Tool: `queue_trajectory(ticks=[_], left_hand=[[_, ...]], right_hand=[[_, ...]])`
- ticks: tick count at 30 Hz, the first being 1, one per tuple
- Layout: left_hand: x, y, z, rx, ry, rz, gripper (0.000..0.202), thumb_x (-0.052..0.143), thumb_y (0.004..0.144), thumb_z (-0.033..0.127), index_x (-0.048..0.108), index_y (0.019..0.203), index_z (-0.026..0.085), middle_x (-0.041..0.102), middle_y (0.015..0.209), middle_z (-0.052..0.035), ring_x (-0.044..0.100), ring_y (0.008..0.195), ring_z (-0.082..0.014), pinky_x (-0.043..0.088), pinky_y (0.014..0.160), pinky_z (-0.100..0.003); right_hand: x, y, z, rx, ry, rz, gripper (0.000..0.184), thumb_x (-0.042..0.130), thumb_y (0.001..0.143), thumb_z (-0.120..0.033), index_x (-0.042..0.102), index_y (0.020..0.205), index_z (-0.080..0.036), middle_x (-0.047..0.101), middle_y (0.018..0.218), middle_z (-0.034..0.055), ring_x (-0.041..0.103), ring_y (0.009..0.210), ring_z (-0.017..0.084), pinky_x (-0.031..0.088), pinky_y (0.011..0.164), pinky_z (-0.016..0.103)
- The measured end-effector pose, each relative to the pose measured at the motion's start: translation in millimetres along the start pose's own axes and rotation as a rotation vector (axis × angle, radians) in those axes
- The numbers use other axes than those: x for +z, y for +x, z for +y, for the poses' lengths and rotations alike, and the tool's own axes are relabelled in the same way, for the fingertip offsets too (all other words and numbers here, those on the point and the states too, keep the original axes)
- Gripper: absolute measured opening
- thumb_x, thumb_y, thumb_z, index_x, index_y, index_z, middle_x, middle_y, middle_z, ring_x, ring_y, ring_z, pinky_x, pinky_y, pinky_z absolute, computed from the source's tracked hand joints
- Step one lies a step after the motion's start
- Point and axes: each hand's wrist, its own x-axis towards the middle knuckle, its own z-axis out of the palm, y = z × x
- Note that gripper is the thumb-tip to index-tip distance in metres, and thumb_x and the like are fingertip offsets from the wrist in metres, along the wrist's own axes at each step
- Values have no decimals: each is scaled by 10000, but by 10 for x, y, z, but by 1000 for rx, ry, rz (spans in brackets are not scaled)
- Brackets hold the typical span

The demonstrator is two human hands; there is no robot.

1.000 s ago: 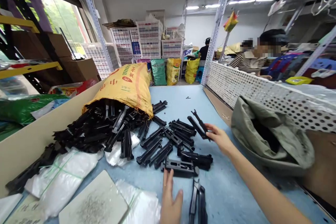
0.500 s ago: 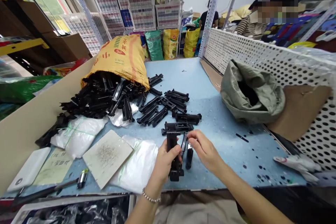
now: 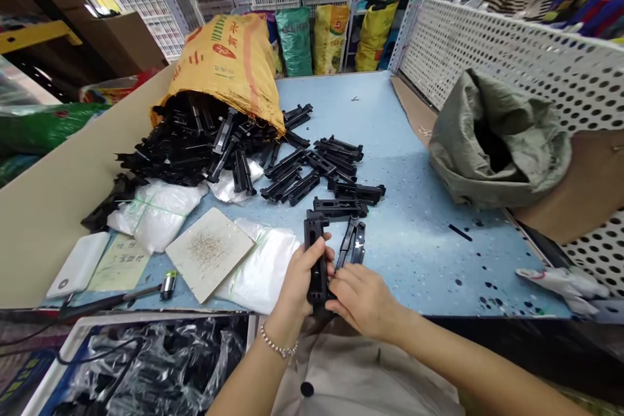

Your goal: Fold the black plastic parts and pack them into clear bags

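My left hand is wrapped round a long black slotted bracket, held upright at the table's front edge. At its lower end the fingers of my right hand are closed against the bracket's side; whether a small piece sits between them is hidden. Just beyond my right hand lie two slim black pieces, one of them shiny. Similar black brackets lie loose farther up the blue table. More of them spill from a yellow woven sack in a black heap.
Left of my hands are white plastic bags, a square board with small bits, a hammer-like tool and a white device. A grey-green cloth bag stands right, by a perforated panel. Below is a bin of wrapped parts.
My right hand has come from the slim pieces down to the bracket's lower end. My left hand still holds the bracket. The view has tilted downward.
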Motion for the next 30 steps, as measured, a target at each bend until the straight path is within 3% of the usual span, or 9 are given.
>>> queue_trajectory(ticks=[4,8,11,14,17,20,24,27,30], left_hand=[[-107,103,-134,106,192,166,496,694,733,491,536,1065,158,603,732,-6,589,604,-125,485,610,-251],[-340,341,-271,341,425,363,476,639,779,396,478,1182,200,632,976,-60,626,893,-207,478,851,-371],[-370,457,-430,394,643,288,382,626,784,338,569,1124,175,616,1121,-113,552,1104,-261,367,1016,-421],[-267,486,-571,441,723,231,435,656,766,325,594,1169,173,553,1266,-150,453,1249,-291,257,1105,-427],[-146,486,-552,425,598,204,571,664,777,391,515,1282,171,469,1377,-166,408,1311,-287,267,1111,-409],[-53,465,-361,447,356,156,722,619,816,478,320,1416,211,385,1462,-141,383,1348,-243,317,1089,-357],[18,341,-87,432,207,130,534,617,823,485,475,1269,227,587,1205,-68,554,1125,-197,435,946,-286],[61,218,-22,238,165,26,403,652,781,506,580,1011,183,607,831,-6,578,664,-127,472,613,-241],[129,161,-60,82,164,-15,414,673,740,540,576,899,170,549,669,25,494,509,-99,417,493,-225]], right_hand=[[87,-40,41,44,6,-89,395,311,994,-416,542,768,-189,584,679,34,507,623,170,359,591,302],[20,278,519,217,2,-144,301,351,991,-359,591,903,-201,635,829,51,560,765,181,423,688,299],[7,622,1013,298,-151,-82,270,523,917,-282,566,1168,-191,615,1128,126,541,1052,255,422,886,392],[15,876,1316,309,-206,-102,381,600,859,-192,535,1234,-171,624,1103,141,556,1034,280,422,892,438],[-30,950,1228,308,-186,-3,396,595,865,-225,514,1247,-156,616,1103,156,552,1029,300,447,849,455],[-128,857,840,223,-40,138,375,570,882,-266,511,1240,-171,613,1097,151,550,1026,299,463,848,468],[-307,653,457,187,289,83,287,531,910,-264,519,1191,-209,614,1068,102,570,987,231,484,841,385],[-399,578,494,306,293,153,199,469,947,-353,540,1054,-202,600,919,70,559,828,194,471,738,337],[-360,590,631,313,167,176,300,401,953,-444,547,885,-191,569,818,72,511,782,210,428,723,363]])
